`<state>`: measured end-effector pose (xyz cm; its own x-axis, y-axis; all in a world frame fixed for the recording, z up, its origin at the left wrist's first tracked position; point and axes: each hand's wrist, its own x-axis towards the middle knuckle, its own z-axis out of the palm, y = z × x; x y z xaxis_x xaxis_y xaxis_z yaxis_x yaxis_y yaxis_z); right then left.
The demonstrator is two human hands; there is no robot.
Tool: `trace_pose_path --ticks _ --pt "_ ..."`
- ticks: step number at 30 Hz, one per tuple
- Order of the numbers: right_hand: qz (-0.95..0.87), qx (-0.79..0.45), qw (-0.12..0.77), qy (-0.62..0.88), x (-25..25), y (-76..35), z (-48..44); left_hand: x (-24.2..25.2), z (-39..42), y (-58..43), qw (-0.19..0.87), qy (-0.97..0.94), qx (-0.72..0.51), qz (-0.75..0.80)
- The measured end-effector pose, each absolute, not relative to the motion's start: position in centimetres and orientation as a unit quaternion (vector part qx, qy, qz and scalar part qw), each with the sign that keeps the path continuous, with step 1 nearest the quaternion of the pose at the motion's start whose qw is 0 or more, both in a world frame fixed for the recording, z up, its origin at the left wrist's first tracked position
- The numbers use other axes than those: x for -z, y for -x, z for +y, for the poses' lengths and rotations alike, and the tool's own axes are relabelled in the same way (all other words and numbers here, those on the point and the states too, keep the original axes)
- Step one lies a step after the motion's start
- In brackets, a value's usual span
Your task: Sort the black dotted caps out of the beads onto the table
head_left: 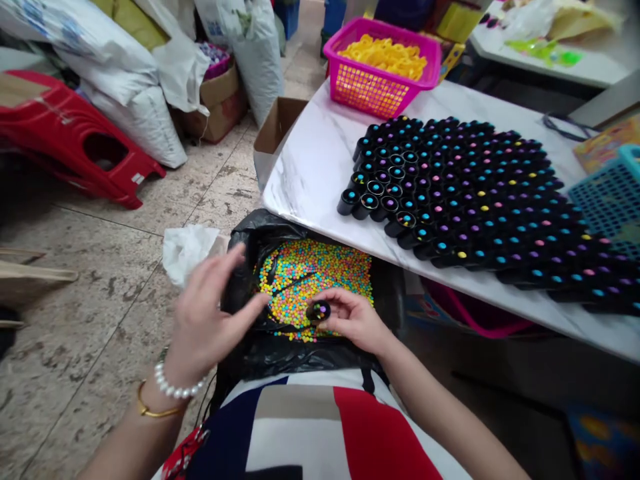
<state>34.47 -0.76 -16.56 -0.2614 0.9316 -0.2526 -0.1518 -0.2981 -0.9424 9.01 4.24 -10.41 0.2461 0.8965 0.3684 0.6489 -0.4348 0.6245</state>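
My right hand (357, 319) holds a small black cup (318, 311) between thumb and fingers, with a few coloured beads showing in its mouth. Below it lies a heap of small round beads (300, 267) in yellow, blue, pink and green, inside a container lined with a black plastic bag (280, 357). My left hand (210, 313) hovers at the bag's left side, fingers spread and slightly blurred, holding nothing. On the table, many similar black cups (450, 180) stand in close rows, most showing a coloured bead at the top.
The white marbled table (300, 167) has its edge just beyond the beads. On it stands a pink basket (350, 87) of yellow pieces; a blue basket (610, 193) is at right. A cardboard box (280, 127), red stool (75, 133) and white sacks (145, 113) occupy the left.
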Motion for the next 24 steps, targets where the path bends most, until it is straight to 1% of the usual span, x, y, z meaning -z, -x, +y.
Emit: trace_pose_path --ticks 3,5,7,11,13,15,17,20,22,24 --pt "-0.485 -0.622 0.413 0.456 15.2 -33.5 -0.8 10.4 3.1 -11.9 0.327 -0.801 -0.294 0.406" --pt "-0.540 -0.560 0.413 0.473 14.3 -33.1 -0.5 11.1 2.9 -13.2 0.384 -0.795 -0.280 0.378" --pt "-0.587 -0.510 0.408 0.479 13.5 -33.1 0.2 11.6 3.0 -13.7 0.414 -0.770 -0.296 0.384" --pt "-0.636 -0.494 0.389 0.449 12.9 -33.3 2.3 11.5 4.2 -13.0 0.492 -0.645 -0.372 0.451" --pt "-0.693 -0.435 0.359 0.450 13.0 -33.0 3.0 11.3 4.7 -12.5 0.527 -0.564 -0.411 0.485" --pt "-0.776 -0.355 0.299 0.427 13.1 -32.1 3.2 11.1 5.0 -12.4 0.539 -0.525 -0.430 0.499" --pt "-0.845 -0.296 0.214 0.391 13.2 -30.7 3.0 11.1 5.1 -12.6 0.533 -0.528 -0.438 0.495" --pt "-0.885 -0.228 0.101 0.393 13.2 -28.8 3.0 11.2 5.3 -12.8 0.507 -0.556 -0.454 0.477" --pt "-0.886 -0.184 0.063 0.422 13.1 -28.6 3.7 11.4 5.5 -12.7 0.490 -0.564 -0.469 0.470" --pt "-0.870 -0.144 0.058 0.469 12.8 -29.1 4.8 11.5 5.8 -12.4 0.474 -0.567 -0.479 0.474"
